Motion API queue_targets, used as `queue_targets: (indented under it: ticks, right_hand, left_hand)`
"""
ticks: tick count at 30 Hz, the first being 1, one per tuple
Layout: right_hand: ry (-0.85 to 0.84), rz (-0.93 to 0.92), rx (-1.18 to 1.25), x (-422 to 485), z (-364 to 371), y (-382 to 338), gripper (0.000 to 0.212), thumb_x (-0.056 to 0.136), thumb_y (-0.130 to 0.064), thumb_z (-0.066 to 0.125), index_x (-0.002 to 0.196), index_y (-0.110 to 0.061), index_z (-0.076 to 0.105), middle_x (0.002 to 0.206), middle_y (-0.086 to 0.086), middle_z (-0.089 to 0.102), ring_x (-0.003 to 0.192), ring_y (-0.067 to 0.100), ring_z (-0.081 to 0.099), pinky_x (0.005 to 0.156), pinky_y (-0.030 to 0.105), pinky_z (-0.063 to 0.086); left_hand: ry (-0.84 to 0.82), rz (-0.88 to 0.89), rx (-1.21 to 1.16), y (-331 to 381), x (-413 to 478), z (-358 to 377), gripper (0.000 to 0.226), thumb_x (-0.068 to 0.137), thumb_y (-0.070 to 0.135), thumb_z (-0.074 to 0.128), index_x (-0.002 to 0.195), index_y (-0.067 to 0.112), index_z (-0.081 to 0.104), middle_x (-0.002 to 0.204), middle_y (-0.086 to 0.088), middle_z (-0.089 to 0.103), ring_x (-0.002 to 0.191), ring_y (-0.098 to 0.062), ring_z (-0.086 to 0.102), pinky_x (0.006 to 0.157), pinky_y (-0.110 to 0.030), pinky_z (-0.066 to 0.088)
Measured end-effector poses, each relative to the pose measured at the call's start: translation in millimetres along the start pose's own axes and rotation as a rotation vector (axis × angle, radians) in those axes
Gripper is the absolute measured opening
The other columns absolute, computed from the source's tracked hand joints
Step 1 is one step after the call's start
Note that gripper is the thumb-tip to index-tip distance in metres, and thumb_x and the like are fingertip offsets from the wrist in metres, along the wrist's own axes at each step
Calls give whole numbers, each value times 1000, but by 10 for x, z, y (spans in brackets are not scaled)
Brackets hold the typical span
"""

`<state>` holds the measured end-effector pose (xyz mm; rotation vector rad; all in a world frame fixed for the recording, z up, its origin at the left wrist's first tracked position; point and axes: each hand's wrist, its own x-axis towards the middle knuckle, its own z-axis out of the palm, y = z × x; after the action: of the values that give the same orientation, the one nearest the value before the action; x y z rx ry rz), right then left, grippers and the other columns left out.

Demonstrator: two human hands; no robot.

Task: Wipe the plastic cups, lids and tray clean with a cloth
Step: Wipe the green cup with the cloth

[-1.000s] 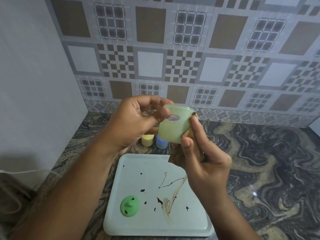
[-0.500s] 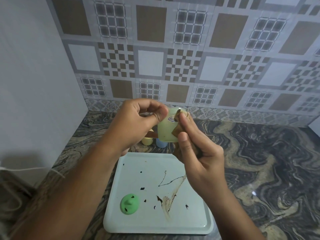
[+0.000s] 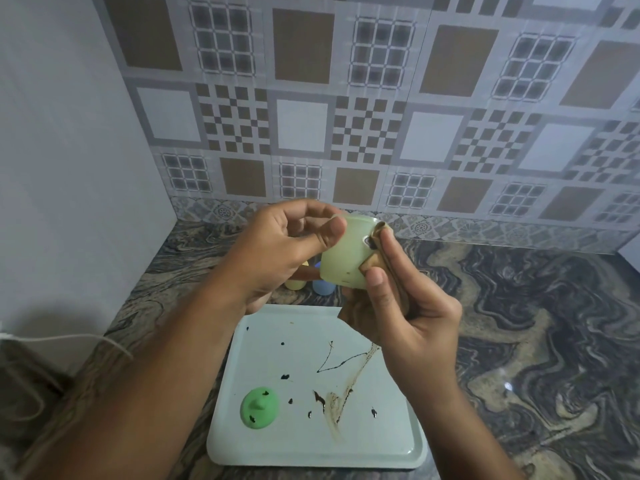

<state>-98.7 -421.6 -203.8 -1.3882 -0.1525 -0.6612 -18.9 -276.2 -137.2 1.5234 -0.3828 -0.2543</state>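
Item, pale green cup point(image 3: 346, 258): I am holding it raised over the tray, my left hand point(image 3: 277, 251) closed on its rim, thumb pressed to the near wall.

Item, brown cloth point(image 3: 375, 252): I am pinching it in my right hand point(image 3: 412, 306), fingers curled shut on it, and pressing it to the cup's right side. Against a second ago, I am rubbing it further round the wall and over the sticker; the cup is turning in my grip. This cup is likely close to done.

Item, tray point(image 3: 277, 455), below both hands: dark drips and a brown smear, not yet wiped.

Item, green lid point(image 3: 260, 407), on the tray under my left forearm: spotted, untouched.

Item, yellow cup point(image 3: 294, 284) and blue cup point(image 3: 323, 287), behind my left hand: partly hidden.
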Motion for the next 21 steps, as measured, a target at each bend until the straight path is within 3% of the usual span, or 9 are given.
queue_targets:
  ticks: [2,5,7,11,13,16,20,21]
  right_hand:
    - [-3,-3,13,-2,-1,-18,42,94,-9,65,136,-15,62,120,-7,75,102,6,67,80,30,62]
    - [-4,-32,-67,-10,-6,44,42,95,-19,72,135,-29,65,138,12,66,134,33,56,98,60,55]
    - [-14,-36,-98,-21,12,89,45,91,-22,71,135,-32,64,144,7,62,143,36,47,103,65,49]
    - [-9,-105,-127,-36,51,85,45,91,-9,73,133,-26,67,144,2,61,145,27,47,110,50,49]
    - [-16,-101,-72,-18,19,66,44,90,-6,73,131,-22,69,140,-1,65,142,31,49,109,54,50]
    - [-36,-54,-30,23,-51,48,46,89,-7,73,129,-28,68,136,-8,67,138,31,54,105,62,50]
    - [-71,-121,-77,18,16,7,47,87,4,72,131,-14,66,140,-8,63,144,24,47,109,37,50]
    - [-61,-130,-86,8,38,10,47,87,5,72,130,-13,66,140,-7,63,144,23,47,109,37,50]
  left_hand:
    - [16,4,-12,-3,0,29,25,74,36,72,93,22,71,79,9,71,78,-13,71,52,-29,55]
    - [72,15,-3,3,-18,90,21,73,35,72,89,23,70,86,7,72,68,-7,70,46,-21,51]
    - [104,16,13,9,-25,129,20,72,35,73,88,24,70,93,3,73,64,-6,69,45,-17,49]
    - [118,32,-2,0,-25,114,20,69,37,74,86,25,72,89,5,73,72,-11,71,50,-24,53]
    - [101,35,-35,8,-33,91,22,70,35,73,88,23,71,81,9,72,68,-9,69,47,-22,51]
    - [99,45,-82,30,-52,79,23,70,33,71,89,20,69,75,12,70,68,-7,68,46,-22,50]
    - [125,58,-65,42,-52,104,21,71,36,71,88,24,70,72,14,69,71,-11,69,46,-22,50]
    - [125,59,-57,39,-47,108,22,72,38,71,89,25,70,74,13,70,74,-12,69,47,-22,50]
